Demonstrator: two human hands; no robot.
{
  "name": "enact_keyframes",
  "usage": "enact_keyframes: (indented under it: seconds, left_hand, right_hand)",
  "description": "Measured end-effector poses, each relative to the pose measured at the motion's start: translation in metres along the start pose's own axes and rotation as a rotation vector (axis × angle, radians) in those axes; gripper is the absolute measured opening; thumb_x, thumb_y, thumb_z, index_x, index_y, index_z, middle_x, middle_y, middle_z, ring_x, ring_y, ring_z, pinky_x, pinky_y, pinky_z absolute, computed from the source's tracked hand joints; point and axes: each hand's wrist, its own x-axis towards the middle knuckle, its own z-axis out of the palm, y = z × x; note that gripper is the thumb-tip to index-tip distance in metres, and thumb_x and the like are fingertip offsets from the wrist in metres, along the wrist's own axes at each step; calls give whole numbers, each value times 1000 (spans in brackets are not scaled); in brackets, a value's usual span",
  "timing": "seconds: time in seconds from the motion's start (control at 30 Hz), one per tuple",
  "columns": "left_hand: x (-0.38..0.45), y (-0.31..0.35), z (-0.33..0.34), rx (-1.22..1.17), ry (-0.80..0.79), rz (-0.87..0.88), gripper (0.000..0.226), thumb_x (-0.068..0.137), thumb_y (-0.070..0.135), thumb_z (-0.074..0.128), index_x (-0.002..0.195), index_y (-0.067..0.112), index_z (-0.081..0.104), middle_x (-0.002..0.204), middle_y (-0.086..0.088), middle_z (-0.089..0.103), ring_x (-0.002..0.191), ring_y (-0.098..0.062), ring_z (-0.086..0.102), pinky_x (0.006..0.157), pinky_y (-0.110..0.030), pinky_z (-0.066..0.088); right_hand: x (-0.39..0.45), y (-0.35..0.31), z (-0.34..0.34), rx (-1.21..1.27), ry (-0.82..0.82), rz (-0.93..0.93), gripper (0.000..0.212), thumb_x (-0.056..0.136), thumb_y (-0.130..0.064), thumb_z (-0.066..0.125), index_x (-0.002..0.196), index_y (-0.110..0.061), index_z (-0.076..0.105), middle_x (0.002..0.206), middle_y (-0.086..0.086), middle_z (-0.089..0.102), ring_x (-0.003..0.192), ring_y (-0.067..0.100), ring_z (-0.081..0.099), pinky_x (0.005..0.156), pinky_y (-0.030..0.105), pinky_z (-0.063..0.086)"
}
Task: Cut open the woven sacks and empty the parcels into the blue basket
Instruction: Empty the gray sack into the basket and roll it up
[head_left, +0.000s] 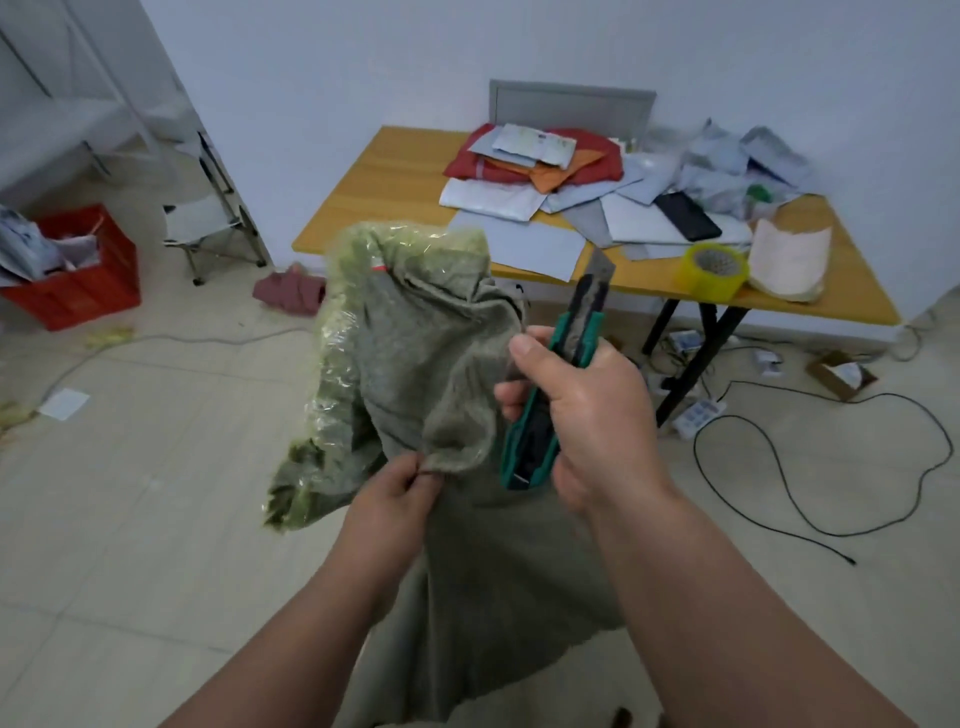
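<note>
The left hand (397, 491) pinches the bunched neck of the grey-green woven sack (415, 353), which stands up just left of the right hand (576, 410), fist closed round a green utility knife (558, 374), blade out and pointing up and away, towards the table (374, 182) beyond.

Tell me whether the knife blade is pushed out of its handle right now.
Yes: the right hand grips the green knife, and its metal blade sticks out past the handle, pointing up beside the sack.
</note>
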Motion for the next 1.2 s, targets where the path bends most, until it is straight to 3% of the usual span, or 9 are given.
enact_keyframes:
  seconds: [0.17, 0.3, 0.53, 0.6, 0.7, 0.77, 0.87, 1.07, 1.2]
  left_hand:
    - [6, 81, 16, -24, -29, 239, 19, 99, 24, 51, 96, 12, 65, 93, -18, 68, 88, -29, 65, 83, -46, 53]
    - [9, 136, 31, -269, -93, 262, 21, 100, 21, 49, 97, 2, 58, 90, -13, 56, 82, -26, 51, 76, -41, 45]
    - [20, 180, 29, -402, -146, 383, 19, 99, 21, 52, 85, 10, 59, 79, -12, 56, 73, -22, 54, 67, -35, 51]
    - [42, 178, 14, -322, -180, 401, 18, 97, 27, 55, 106, 13, 62, 90, -2, 67, 79, -14, 64, 73, -32, 56]
    - [77, 147, -6, 22, -196, 384, 73, 87, 44, 65, 149, 34, 28, 134, 12, 56, 116, -3, 58, 98, -30, 50]
    - [87, 114, -11, 207, -121, 398, 86, 79, 51, 69, 150, 34, 21, 149, 10, 40, 133, -5, 40, 109, -36, 39]
    - [89, 48, -16, 406, 56, 448, 70, 66, 64, 65, 123, 30, 43, 126, 8, 47, 118, -6, 44, 101, -30, 40]
    - [97, -35, 10, 812, -400, 161, 97, 64, 63, 71, 144, 33, 25, 139, 10, 27, 135, -10, 31, 107, -21, 29]
    - [130, -44, 32, 681, -365, 163, 44, 83, 45, 65, 121, 27, 55, 121, 5, 42, 119, -13, 47, 99, -22, 38]
  right_hand:
    - [2, 45, -69, -673, -17, 69, 24, 85, -17, 70, 104, -29, 62, 83, -6, 65, 71, 8, 64, 72, 25, 58]
    - [-18, 97, -86, -738, -203, 227, 75, 75, -27, 77, 140, -39, 42, 128, -21, 54, 117, 3, 54, 99, 27, 49]
    - [1, 97, -68, -550, 73, 8, 3, 90, -22, 63, 88, -24, 65, 81, -10, 68, 79, 11, 63, 73, 34, 52]
    - [7, 83, -59, -495, 94, 27, 4, 90, -20, 63, 86, -20, 65, 76, -4, 68, 72, 13, 63, 69, 34, 53]
    - [19, 62, -41, -414, 121, 15, 7, 88, -18, 68, 82, -21, 65, 64, -3, 64, 58, 4, 60, 56, 16, 47]
    - [31, 51, -27, -380, 158, 17, 9, 88, -18, 69, 81, -20, 64, 61, -4, 62, 53, 1, 58, 51, 11, 44]
    - [53, 43, -8, -340, 208, 56, 7, 88, -21, 70, 84, -18, 65, 62, -2, 64, 56, 4, 62, 59, 22, 51]
    - [93, 38, 29, -15, 358, 210, 11, 87, -10, 70, 85, -13, 60, 56, -3, 63, 55, 18, 61, 60, 33, 52]
    - [110, 26, 29, 56, 459, 165, 10, 86, -7, 71, 87, -8, 61, 60, 2, 64, 53, 17, 62, 55, 31, 52]
